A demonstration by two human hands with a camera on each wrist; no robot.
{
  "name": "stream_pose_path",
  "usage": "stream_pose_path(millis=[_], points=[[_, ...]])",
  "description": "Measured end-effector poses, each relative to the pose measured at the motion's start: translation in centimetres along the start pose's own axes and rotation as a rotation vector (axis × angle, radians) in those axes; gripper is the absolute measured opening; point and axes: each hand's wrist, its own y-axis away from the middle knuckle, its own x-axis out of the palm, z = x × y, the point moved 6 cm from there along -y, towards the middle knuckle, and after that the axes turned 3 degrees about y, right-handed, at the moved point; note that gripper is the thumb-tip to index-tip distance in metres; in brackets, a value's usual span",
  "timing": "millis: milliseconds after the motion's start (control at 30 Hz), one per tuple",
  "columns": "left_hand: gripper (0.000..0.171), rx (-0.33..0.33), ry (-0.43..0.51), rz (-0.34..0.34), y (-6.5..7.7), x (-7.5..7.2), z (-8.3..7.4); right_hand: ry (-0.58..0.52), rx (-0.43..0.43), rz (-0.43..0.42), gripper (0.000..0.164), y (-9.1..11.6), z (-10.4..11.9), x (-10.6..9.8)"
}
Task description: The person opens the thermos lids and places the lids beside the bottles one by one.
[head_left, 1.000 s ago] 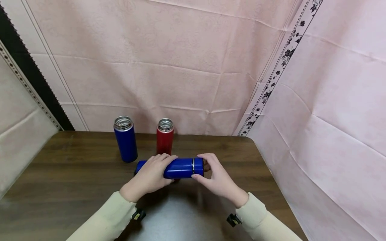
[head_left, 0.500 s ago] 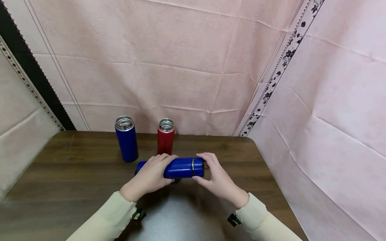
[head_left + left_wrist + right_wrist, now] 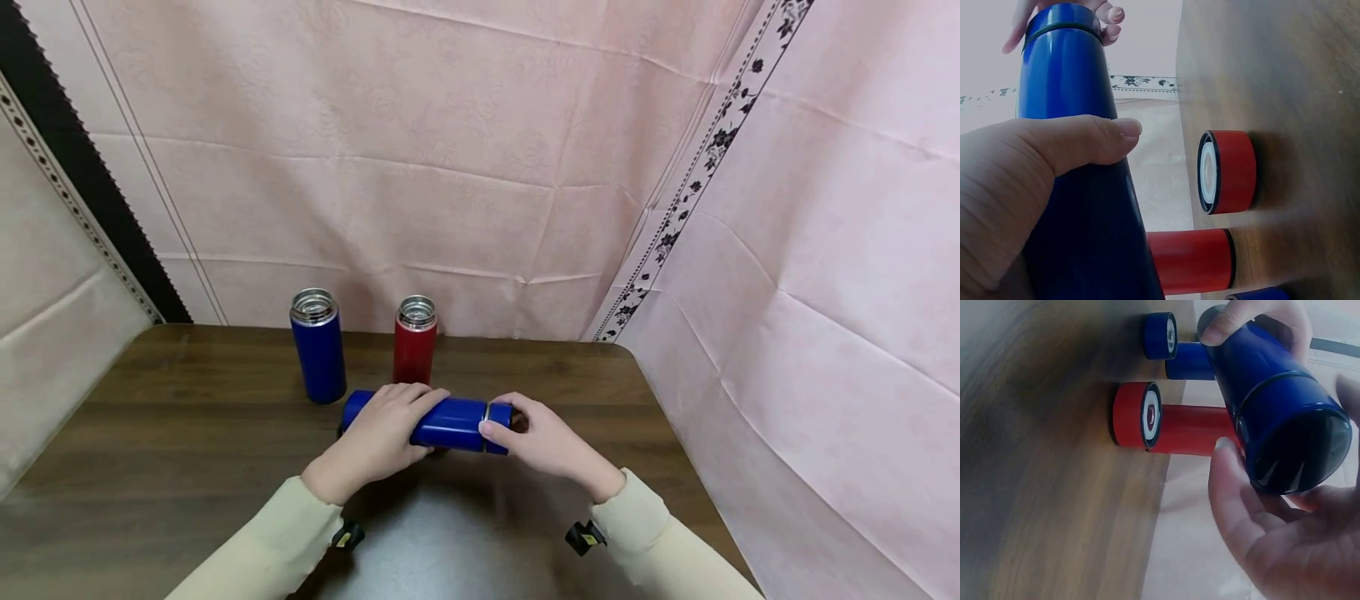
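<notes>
My left hand (image 3: pixel 381 427) grips the body of a blue thermos bottle (image 3: pixel 452 423), held on its side above the table with the capped end to the right. At that end my right hand (image 3: pixel 551 437) has its thumb and fingers curled round the bottle's blue cap (image 3: pixel 1300 440). A thin dark and silver ring marks the seam between cap and body. In the left wrist view my left thumb (image 3: pixel 1100 139) lies across the blue body. The left end of the bottle is partly covered by the left hand.
Behind stand an uncapped blue bottle (image 3: pixel 318 350) and an uncapped red bottle (image 3: pixel 415 346), steel necks up. A red lid (image 3: pixel 1235 170) rests on the wooden table (image 3: pixel 187 467) before the red bottle, and a blue lid (image 3: pixel 1159 336) before the blue one. Pink cloth (image 3: pixel 450 167) hangs behind.
My right hand has shifted its hold, the thumb moving up onto the cap's seam. The held bottle's capped end has dipped slightly towards me. The left hand keeps its grip.
</notes>
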Motion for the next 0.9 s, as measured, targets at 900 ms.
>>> stream_pose_path(millis=[900], points=[[0.080,-0.023,0.013,-0.058,-0.2,0.3,1.4,0.092,-0.027,-0.132,0.064,0.4,-2.4,-0.8]])
